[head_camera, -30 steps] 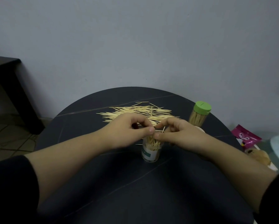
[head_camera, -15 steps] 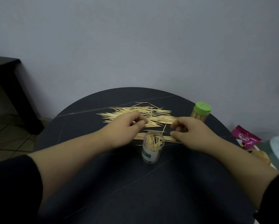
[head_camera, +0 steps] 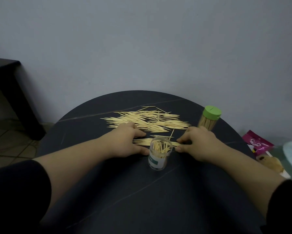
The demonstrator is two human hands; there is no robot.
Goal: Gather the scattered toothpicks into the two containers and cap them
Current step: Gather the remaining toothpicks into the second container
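A clear open container [head_camera: 159, 155], partly filled with upright toothpicks, stands at the middle of the round dark table [head_camera: 142, 196]. Just behind it lies a small bundle of toothpicks [head_camera: 142, 142]. My left hand [head_camera: 127, 143] curls its fingers and thumb round the bundle's left end. At the right end, my right hand [head_camera: 198, 143] pinches it. Further back a large pile of scattered toothpicks [head_camera: 147, 120] spreads over the table. A second container [head_camera: 209, 118], full and closed with a green cap, stands at the back right.
A pink packet [head_camera: 258, 144] and a brownish item [head_camera: 271, 162] lie off the table's right edge. A dark side table [head_camera: 6, 70] stands at the left against the grey wall. Tiled floor shows at the lower left.
Both hands left the open container's mouth, moved apart and dropped to the table. They now close on the two ends of the bundle lying behind the container.
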